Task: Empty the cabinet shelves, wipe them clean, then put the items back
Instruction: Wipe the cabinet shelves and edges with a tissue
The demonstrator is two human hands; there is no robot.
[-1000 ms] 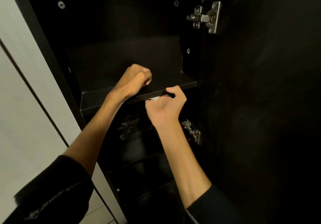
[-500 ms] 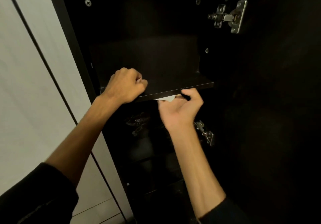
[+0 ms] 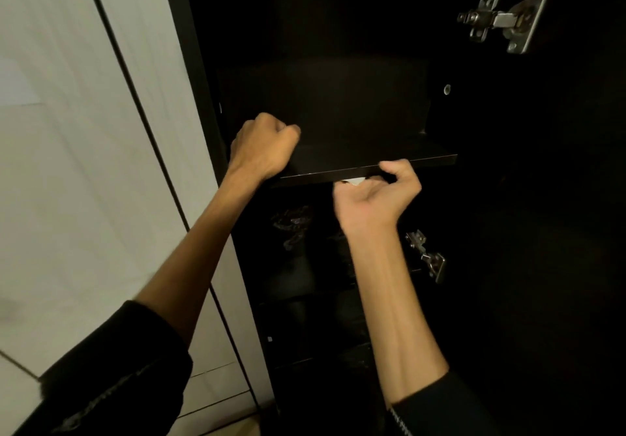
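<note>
Our hands at the flat, matte black shelf (image 3: 355, 158).
Our left hand (image 3: 262, 146) rests fisted at its left front corner; our right hand (image 3: 374, 198) pinches a white cloth (image 3: 355, 181) under its front edge.

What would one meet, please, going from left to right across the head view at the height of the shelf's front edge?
White wall panel → cabinet side panel → left hand resting fisted on the shelf → white cloth → right hand at the shelf's front edge → open cabinet door.

Dim, cabinet interior nearly black, edges softly blurred.
</note>
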